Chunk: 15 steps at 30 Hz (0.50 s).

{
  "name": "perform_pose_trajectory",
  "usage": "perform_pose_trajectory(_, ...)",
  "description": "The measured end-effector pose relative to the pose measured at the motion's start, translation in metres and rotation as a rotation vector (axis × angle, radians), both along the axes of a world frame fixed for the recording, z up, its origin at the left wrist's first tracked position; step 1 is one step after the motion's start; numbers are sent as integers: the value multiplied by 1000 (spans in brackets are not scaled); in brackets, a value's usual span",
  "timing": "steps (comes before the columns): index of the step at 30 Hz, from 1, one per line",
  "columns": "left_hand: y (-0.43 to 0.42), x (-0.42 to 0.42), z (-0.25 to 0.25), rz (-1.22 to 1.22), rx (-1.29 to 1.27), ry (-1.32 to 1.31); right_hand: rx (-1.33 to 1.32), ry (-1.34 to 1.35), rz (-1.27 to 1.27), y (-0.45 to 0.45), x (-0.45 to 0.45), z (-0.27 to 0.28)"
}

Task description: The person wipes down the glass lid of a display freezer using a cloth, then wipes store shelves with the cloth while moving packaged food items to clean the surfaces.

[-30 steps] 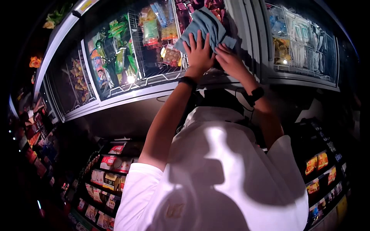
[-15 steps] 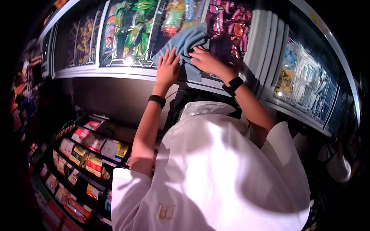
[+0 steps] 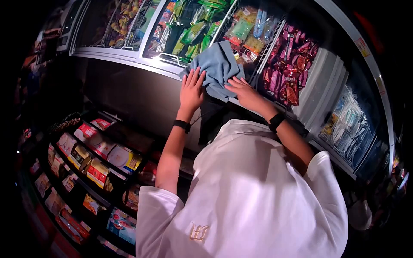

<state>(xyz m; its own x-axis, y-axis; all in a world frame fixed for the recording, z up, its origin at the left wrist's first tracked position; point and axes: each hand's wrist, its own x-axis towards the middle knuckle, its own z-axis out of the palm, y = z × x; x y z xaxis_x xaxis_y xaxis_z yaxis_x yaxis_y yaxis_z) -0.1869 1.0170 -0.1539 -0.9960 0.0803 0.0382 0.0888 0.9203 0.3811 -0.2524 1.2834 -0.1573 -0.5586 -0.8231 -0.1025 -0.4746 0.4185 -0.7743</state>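
A blue-grey cloth lies partly bunched over the front edge of a glass-topped freezer. My left hand rests on its left side, fingers stretched out and flat. At the cloth's right edge, my right hand presses down with fingers extended. Both palms face downward, and a dark band circles each wrist. Behind the cloth, wire baskets hold green packets, mixed colourful packets and dark pink packets.
Below left, a tiered rack carries several boxed and bagged goods. White frame rails divide the freezer from another section with pale packets on the right. My white shirt fills the lower middle.
The view has turned, so the freezer appears shifted. Both hands and the cloth have moved left along the freezer, away from the pink packets. The cloth now looks more spread out.
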Motion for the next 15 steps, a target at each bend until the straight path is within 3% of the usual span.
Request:
perform_pose_trajectory(6, -130, -50, -10, -5, -102, 79, 40, 14, -113, -102, -22, -2)
perform_pose_trajectory(15, -322, -83, -29, 148, -200, 64, 29, 132, -38, -316, -91, -9)
